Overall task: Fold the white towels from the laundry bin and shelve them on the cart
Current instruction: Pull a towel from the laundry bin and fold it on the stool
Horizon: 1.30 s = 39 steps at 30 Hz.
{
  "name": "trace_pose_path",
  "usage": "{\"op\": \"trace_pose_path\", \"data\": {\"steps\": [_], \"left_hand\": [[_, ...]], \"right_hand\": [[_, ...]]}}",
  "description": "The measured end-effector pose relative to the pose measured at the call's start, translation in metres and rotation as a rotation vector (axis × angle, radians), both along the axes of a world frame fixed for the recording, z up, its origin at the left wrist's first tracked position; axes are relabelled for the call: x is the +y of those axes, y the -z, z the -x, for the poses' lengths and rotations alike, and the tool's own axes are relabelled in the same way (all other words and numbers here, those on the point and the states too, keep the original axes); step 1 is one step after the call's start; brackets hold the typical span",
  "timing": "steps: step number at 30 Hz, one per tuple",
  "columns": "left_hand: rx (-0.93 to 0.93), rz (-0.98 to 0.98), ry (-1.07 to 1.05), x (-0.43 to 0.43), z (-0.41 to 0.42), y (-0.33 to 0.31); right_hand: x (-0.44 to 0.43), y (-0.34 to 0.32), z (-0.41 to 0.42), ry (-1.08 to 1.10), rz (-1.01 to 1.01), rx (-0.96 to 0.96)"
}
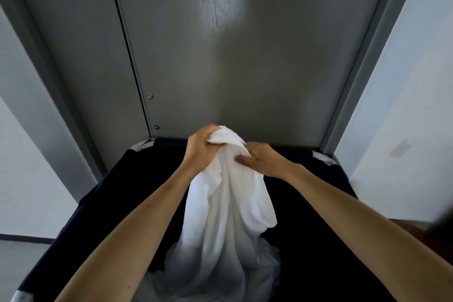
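1. The task is at an early stage: one white towel (228, 203) is held up above the bin (81, 223), bunched and unfolded.
2. The left hand (201, 148) is closed in a fist round the towel's top end, above the bin's far rim.
3. The right hand (261, 159) grips the towel just beside the left, thumb laid across the cloth and fingers curled behind it. It looks to be feeling for an edge or corner.
4. The towel hangs from both hands down into the bin, and its lower end lies in a white heap (171, 284) at the bin's near end. Whether that heap is this towel alone or more towels cannot be told.
5. Left to do, by this view: find the corners, fold, and shelve. No folded towel and no cart are in view, so nothing can be counted as done.
6. No bench shows; the towel is handled in the air over the bin, which has dark navy cloth walls and pale corners.
7. Behind the bin stands a grey panelled door (245, 68) with a vertical seam and two small round fittings (149, 95).
8. White walls (404, 105) flank the bin on either side.
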State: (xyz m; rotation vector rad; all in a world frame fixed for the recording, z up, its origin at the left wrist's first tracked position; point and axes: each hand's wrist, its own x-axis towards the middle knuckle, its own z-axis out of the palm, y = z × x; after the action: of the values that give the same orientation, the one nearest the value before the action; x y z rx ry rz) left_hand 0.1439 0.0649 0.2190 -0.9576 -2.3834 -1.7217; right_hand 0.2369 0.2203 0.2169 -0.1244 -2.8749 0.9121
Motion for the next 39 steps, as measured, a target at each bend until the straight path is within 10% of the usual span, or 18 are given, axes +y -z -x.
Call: {"op": "trace_pose_path", "data": {"steps": [11, 19, 26, 39], "left_hand": [[-0.303, -0.47, -0.365, 0.009, 0.023, -0.011], [-0.343, -0.288, -0.516, -0.012, 0.05, 0.016], [-0.485, 0.18, -0.46, -0.02, 0.039, 0.051], [-0.716, -0.084, -0.242, 0.012, -0.009, 0.055]], "right_hand": [[0.011, 0.044, 0.003, 0.153, -0.302, -0.269], [0.031, 0.054, -0.011, 0.376, -0.128, -0.336], [0.018, 0.052, -0.012, 0.484, 0.229, -0.319], [-0.058, 0.045, 0.016, 0.411, 1.043, -0.087]]}}
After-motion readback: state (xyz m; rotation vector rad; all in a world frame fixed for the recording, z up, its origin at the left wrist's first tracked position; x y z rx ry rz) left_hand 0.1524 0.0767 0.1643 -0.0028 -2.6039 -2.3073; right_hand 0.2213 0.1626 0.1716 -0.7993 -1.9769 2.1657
